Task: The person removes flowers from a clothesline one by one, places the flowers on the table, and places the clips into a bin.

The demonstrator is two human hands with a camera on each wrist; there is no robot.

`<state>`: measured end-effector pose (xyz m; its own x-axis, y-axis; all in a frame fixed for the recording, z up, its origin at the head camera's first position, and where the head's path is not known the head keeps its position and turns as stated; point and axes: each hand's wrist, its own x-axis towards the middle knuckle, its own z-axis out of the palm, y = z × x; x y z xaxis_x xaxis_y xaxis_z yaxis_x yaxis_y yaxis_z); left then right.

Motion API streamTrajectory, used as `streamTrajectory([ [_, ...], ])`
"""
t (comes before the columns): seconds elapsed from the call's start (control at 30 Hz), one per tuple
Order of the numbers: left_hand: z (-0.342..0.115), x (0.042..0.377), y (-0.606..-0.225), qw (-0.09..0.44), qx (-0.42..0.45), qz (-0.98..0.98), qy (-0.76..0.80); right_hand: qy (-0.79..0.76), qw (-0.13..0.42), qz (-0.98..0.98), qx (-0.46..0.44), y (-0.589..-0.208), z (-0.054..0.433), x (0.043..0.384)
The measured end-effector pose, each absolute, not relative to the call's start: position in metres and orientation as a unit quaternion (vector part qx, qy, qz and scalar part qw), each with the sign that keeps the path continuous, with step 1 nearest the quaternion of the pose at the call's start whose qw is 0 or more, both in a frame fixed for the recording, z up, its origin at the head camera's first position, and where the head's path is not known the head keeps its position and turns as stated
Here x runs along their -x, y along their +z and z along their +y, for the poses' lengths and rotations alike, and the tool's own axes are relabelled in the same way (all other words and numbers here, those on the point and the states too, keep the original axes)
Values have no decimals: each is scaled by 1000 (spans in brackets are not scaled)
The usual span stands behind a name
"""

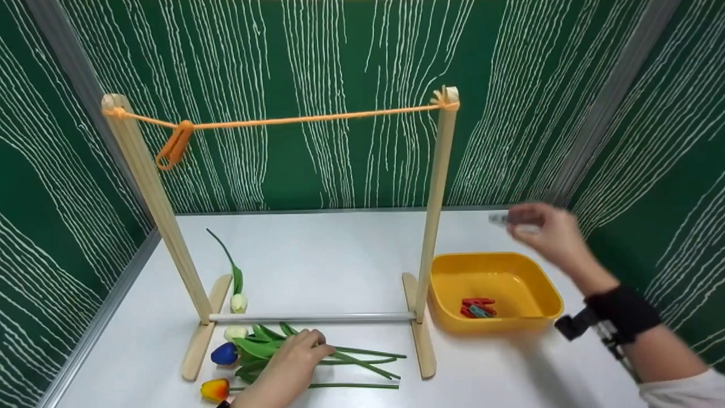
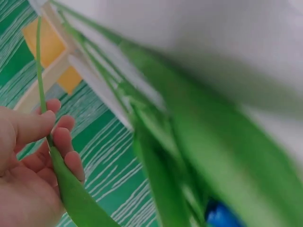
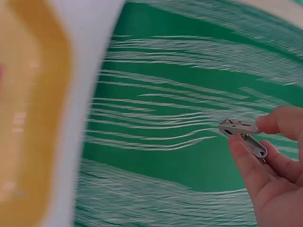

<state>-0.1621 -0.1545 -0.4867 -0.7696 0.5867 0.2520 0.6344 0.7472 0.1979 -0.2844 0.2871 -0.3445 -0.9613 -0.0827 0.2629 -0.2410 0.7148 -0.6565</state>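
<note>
My left hand [image 1: 297, 362] is low over a bunch of artificial tulips lying in front of the white crossbar. In the left wrist view its thumb and fingers pinch one green tulip stem [image 2: 40, 71] just above a leaf; that tulip's bloom is out of sight there. Blue [image 1: 225, 354], white [image 1: 235, 333] and orange-yellow [image 1: 215, 390] blooms show at the left end of the bunch. Raised above the yellow basin's [image 1: 493, 325] far right side, my right hand [image 1: 549, 232] holds a grey clothespin [image 3: 242, 127] between thumb and fingers.
An orange cord [image 1: 317, 118] spans two wooden posts, with an orange clothespin [image 1: 177, 144] hanging near the left one. Red and teal clothespins [image 1: 478, 309] lie in the basin. Another white tulip [image 1: 238, 303] lies behind the crossbar [image 1: 311, 317]. Green patterned walls enclose the table.
</note>
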Motion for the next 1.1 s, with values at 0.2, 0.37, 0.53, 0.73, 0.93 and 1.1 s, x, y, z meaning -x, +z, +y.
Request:
streamTrajectory([
  [0.2,-159,165,-497,12,310,-935,-175,374,-4,-923,-93,-432,303,288],
  [0.37,-164,166,-499,-16,313,-934,-174,331,-43,-934,-127,-463,302,285],
  [0.53,-166,166,-498,-11,326,-932,-160,255,-52,-953,-155,-474,299,282],
  [0.73,-171,173,-473,55,319,-935,-149,231,-93,-957,-146,-474,298,281],
  [0.93,-194,211,-430,97,182,-962,-179,226,-133,-956,-132,-470,300,282],
  [1.1,-218,261,-423,95,62,-983,-143,193,-115,-961,-162,-455,296,285],
])
